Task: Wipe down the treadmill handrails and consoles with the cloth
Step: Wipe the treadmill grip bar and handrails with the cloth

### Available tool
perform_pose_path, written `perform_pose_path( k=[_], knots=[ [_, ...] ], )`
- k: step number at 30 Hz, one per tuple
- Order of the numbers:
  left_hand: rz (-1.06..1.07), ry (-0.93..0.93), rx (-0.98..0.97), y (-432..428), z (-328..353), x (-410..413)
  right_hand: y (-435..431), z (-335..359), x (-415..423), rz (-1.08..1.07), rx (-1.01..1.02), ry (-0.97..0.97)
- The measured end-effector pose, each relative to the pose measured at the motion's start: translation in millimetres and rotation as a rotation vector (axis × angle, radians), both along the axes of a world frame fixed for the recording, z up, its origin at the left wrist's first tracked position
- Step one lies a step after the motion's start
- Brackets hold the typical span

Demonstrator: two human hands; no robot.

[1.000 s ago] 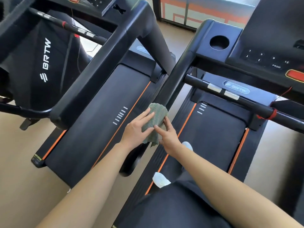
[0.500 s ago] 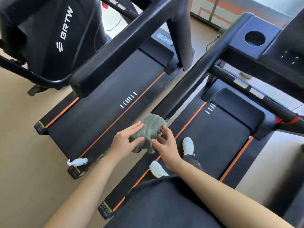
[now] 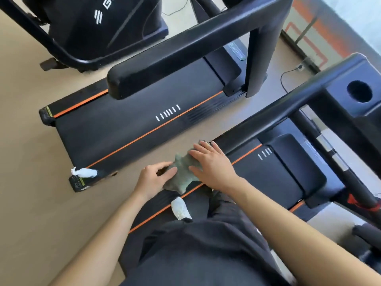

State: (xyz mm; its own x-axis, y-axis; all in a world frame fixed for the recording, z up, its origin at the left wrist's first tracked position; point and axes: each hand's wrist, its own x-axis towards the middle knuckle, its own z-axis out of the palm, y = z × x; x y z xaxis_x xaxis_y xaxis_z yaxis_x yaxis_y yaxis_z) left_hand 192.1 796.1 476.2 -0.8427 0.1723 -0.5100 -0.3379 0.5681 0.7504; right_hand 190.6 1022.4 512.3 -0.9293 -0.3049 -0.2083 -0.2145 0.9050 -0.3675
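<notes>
Head view: right hand (image 3: 212,164) flat, pressing cloth (image 3: 181,163) on handrail (image 3: 268,120) end; left hand (image 3: 153,179) pinching cloth edge.

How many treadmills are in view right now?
2. The left treadmill lies across the floor gap; the right treadmill is underfoot. Top left, a black machine may be a third.
</notes>
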Motion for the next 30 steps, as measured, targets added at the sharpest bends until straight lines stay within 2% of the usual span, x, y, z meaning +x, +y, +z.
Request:
perform_pose_path(
  k=[5, 9, 13, 16, 20, 22, 25, 30],
  knots=[
    [0.031, -0.246, 0.107, 1, -1, -15, 9, 20, -71, 0.282, 0.208, -0.465],
    [0.095, -0.436, 0.211, 1, -5, -19, 11, 21, -117, 0.465, 0.173, -0.762],
    [0.104, -0.489, 0.212, 9, 0, -23, 13, 3, -149, 0.611, 0.144, -0.949],
    [0.071, -0.487, 0.192, 13, 1, -28, 21, -17, -164, 0.631, 0.107, -1.060],
    [-0.099, -0.317, -0.061, 21, -3, -40, 38, -35, -181, 0.634, 0.059, -1.184],
    [-0.174, -0.275, -0.045, 32, 1, -51, 47, -39, -189, 0.659, 0.068, -1.211],
    [-0.232, -0.376, 0.061, 52, 3, -68, 62, -45, -200, 0.667, 0.082, -1.248],
    [-0.258, -0.482, 0.073, 84, -2, -91, 97, -40, -219, 0.654, 0.104, -1.287]
  ],
)
